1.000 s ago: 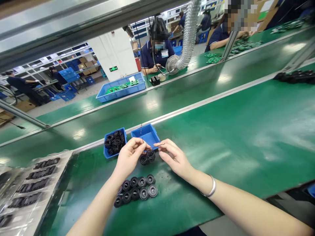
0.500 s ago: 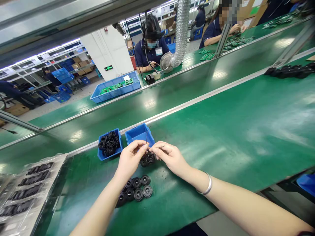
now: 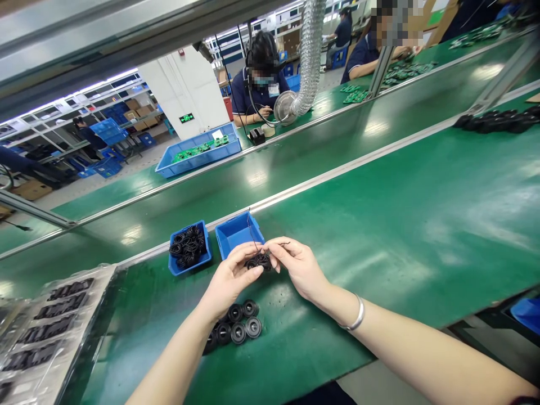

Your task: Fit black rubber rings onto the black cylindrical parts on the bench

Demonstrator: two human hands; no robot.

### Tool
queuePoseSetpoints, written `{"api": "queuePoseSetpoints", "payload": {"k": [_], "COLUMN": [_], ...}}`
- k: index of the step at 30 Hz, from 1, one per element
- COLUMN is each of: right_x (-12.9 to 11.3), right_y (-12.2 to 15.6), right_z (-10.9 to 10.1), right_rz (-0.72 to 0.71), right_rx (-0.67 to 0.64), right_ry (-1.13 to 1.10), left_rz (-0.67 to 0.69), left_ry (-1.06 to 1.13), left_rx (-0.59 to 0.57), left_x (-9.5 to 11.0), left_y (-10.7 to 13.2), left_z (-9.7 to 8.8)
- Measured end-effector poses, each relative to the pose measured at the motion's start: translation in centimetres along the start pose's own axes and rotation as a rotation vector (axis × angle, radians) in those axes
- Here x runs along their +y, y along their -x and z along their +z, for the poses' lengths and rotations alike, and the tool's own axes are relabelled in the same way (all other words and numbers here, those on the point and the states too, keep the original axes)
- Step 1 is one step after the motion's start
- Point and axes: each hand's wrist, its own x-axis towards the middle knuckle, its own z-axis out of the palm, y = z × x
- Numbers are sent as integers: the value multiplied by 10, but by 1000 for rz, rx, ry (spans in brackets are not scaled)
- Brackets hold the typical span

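Black coil (image 3: pixel 259 261) lifted beside full blue bin (image 3: pixel 185 269)

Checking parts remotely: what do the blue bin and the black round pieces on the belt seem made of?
The blue bin looks like moulded plastic: smooth, glossy, evenly coloured. The black round pieces look like matte rubber or plastic, dull with soft highlights; the view cannot settle which.

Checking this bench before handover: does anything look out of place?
A thin dark wire end sticks up out of the black wire coil held between the left hand and right hand, crossing over the blue plastic bin. Round black parts also sit loose on the green belt, outside any bin.
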Motion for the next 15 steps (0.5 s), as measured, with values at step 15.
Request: {"api": "queuePoseSetpoints", "payload": {"k": [15], "right_x": [0], "right_y": [-4], "right_z": [-2], "right_rz": [-38], "right_rx": [-15], "right_ry": [44], "left_rz": [55], "left_ry": [34], "left_rx": [30], "left_x": [1], "left_y": [6], "left_z": [2]}}
